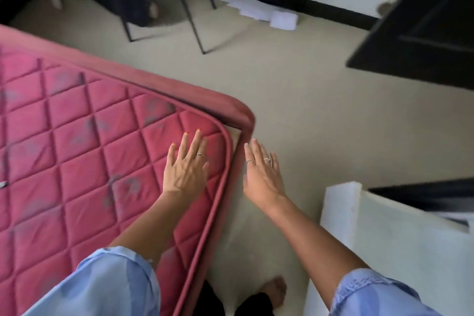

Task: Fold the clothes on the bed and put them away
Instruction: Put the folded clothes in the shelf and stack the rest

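The quilted red mattress filled the left half of the frame, and no clothes showed on it. A black-framed chair stood at the upper middle, and a white foam slab lay at the lower right. Your left hand was over the mattress corner, fingers straight and spread, holding nothing. Your right hand was over the floor just beside the corner, equally flat and empty.
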A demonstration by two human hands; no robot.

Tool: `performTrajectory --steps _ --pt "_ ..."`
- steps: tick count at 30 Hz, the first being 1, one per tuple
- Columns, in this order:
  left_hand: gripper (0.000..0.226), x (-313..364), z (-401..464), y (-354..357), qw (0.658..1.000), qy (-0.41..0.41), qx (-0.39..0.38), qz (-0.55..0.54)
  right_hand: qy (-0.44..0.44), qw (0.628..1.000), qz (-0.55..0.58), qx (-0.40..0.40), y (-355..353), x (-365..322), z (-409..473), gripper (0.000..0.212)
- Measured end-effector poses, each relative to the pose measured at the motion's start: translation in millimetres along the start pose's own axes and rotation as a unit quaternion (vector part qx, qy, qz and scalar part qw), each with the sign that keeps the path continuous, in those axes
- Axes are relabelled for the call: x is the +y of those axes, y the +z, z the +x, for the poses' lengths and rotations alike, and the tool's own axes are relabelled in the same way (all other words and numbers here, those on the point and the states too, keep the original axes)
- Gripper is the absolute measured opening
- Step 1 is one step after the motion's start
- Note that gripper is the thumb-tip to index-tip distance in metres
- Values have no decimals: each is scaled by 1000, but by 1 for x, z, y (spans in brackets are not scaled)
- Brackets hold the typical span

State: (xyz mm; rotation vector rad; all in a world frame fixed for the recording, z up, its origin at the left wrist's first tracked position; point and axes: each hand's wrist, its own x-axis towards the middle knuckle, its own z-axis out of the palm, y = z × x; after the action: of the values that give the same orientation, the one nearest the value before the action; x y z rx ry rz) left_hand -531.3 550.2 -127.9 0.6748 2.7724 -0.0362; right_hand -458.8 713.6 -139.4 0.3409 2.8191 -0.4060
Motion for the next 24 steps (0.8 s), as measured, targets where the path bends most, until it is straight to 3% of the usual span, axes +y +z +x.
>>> performTrajectory --steps 6,13,24 --pt "60 -127 -43 -2 985 -170 12 -41 -136 989 -55 -18 4 -121 37 75" --pt "62 -255 -99 -1 920 -363 32 -146 -222 968 -94 -64 14 -246 65 74" --pt "64 -397 -139 -4 876 -452 66 -157 -346 923 -161 -51 22 -404 122 74"
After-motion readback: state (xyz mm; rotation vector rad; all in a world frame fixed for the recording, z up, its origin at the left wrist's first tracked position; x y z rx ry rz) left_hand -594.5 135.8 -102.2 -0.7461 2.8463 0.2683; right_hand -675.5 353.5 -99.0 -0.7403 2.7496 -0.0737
